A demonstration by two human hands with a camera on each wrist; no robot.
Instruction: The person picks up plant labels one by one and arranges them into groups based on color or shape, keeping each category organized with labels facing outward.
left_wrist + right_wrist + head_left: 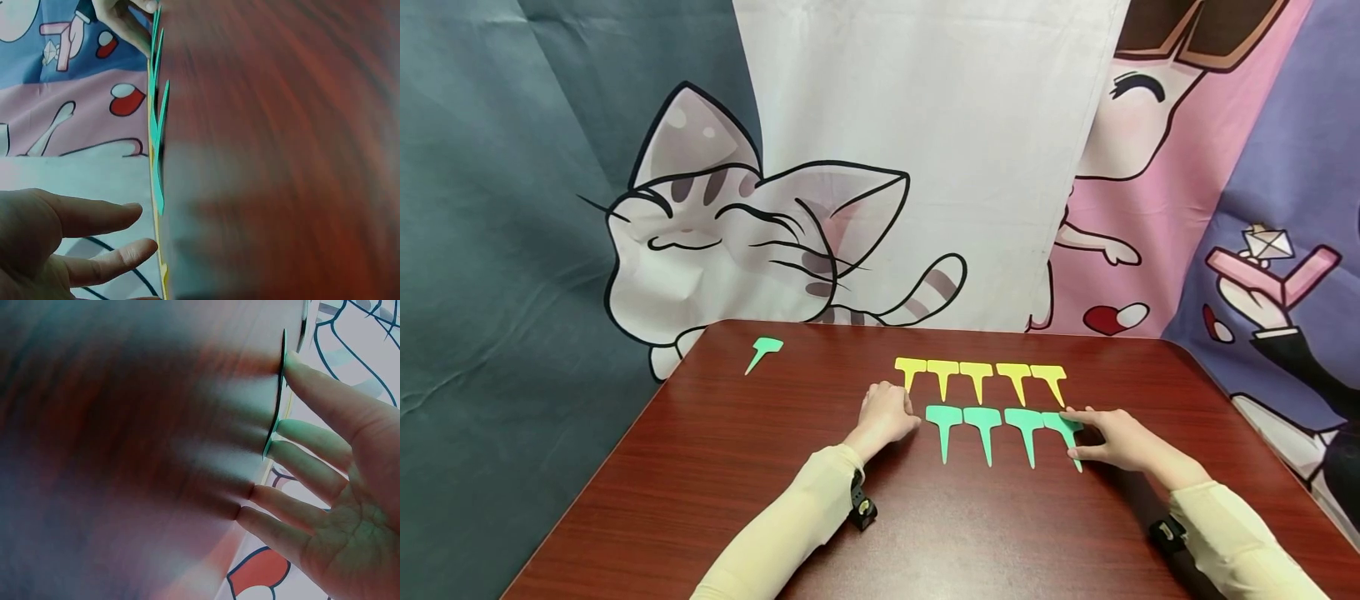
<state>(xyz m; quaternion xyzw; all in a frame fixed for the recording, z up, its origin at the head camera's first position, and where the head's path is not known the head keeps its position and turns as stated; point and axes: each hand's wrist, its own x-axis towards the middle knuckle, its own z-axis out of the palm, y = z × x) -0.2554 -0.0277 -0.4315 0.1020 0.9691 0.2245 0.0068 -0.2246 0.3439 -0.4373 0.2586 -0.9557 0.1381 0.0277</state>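
My right hand (1116, 437) touches the rightmost green T-shaped plant label (1063, 423), its stem tilted. In the right wrist view, nearly straight fingers (306, 459) and the thumb are spread along that label (275, 400), fingertips right at the tabletop. At the left end of the green row, my left hand (886, 414) hovers close over the table beside another green plant label (943, 417). The left wrist view shows its thumb and fingers (106, 262) extended and apart, with nothing between them. Behind the green row runs a row of yellow plant labels (976, 372).
A lone green plant label (767, 345) lies slanted near the back left of the reddish-brown table (700, 475). Behind the table's far edge hangs a printed cloth (887, 83) with cartoon figures. A black strap device (862, 507) sits at each wrist.
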